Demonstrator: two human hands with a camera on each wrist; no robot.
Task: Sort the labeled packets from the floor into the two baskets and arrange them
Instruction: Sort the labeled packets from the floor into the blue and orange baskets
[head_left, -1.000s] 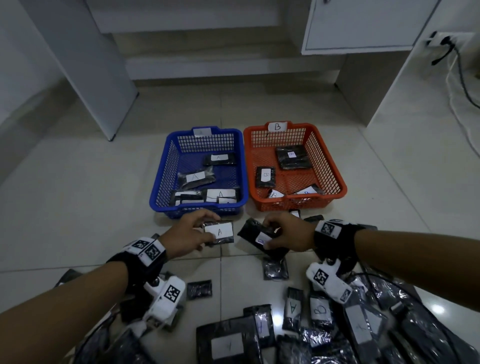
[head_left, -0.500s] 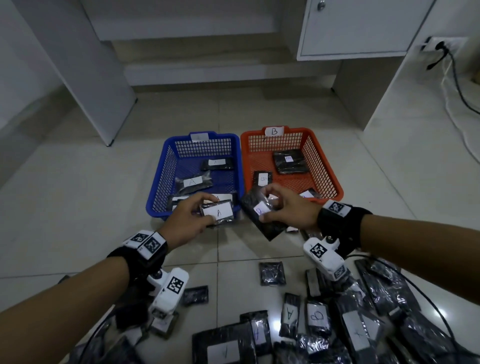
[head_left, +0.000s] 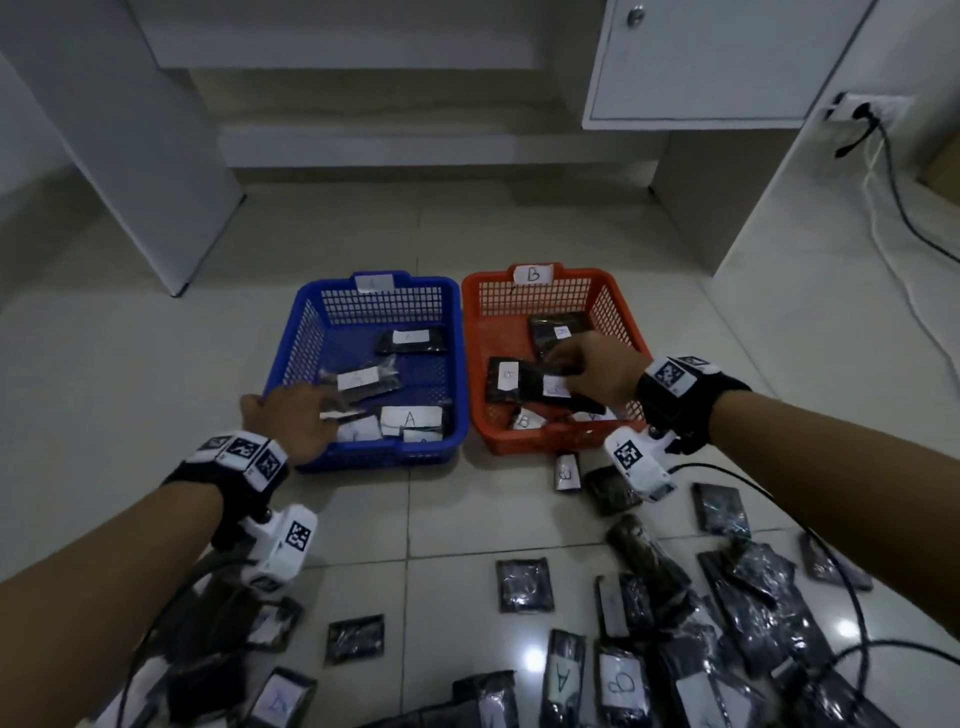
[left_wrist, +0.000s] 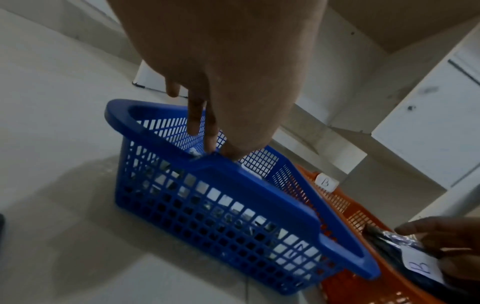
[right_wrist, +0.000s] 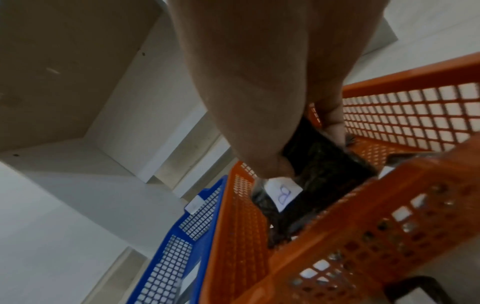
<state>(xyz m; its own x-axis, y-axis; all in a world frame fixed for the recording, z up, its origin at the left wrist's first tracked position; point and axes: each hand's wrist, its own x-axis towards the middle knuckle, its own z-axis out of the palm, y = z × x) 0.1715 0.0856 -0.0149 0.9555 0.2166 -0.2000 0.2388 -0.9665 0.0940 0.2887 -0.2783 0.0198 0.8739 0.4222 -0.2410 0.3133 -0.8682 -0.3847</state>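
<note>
A blue basket and an orange basket marked B stand side by side on the floor, each with several labeled black packets inside. My left hand reaches over the blue basket's near-left corner and pinches an A packet, seen edge-on. The left wrist view shows the fingertips going down inside the blue basket. My right hand is inside the orange basket and grips a black B packet. In the right wrist view the B packet hangs low inside the orange basket.
Many black packets lie scattered on the tiles near me, mostly to the right, some with A or B labels. A white cabinet panel stands behind left, a cabinet door behind right. Cables run down the right wall.
Both hands have moved forward from in front of the baskets into them: the left with the A packet into the blue one, the right with the B packet into the orange one.
</note>
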